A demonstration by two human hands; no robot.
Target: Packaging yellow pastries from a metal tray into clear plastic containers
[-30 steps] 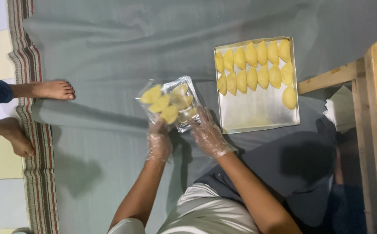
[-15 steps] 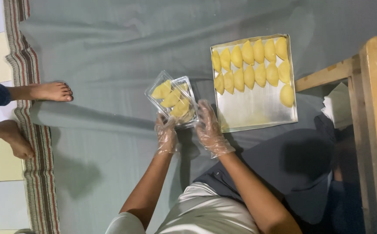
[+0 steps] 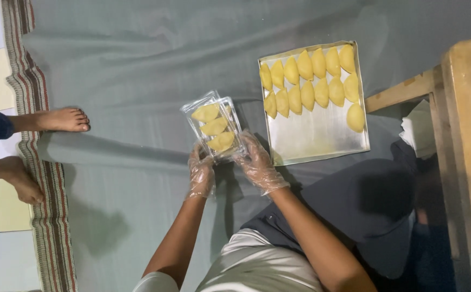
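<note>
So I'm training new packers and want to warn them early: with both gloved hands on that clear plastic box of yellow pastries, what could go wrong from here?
1. The clear plastic box is held only at its near end by the left hand and right hand; it could tip, spilling the yellow half-moon pastries.
2. Another person's bare foot rests on the grey cloth, perhaps dirtying it.

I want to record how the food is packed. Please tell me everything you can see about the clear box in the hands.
The clear box is a small rectangular container of thin, shiny, see-through plastic, with a lid of the same plastic; whether the lid is fully shut cannot be told. Inside lie three yellow half-moon pastries in a row. The box is held above the grey cloth, slightly turned, just left of the metal tray. The left hand and right hand, both in thin plastic gloves, grip its near end.
</note>
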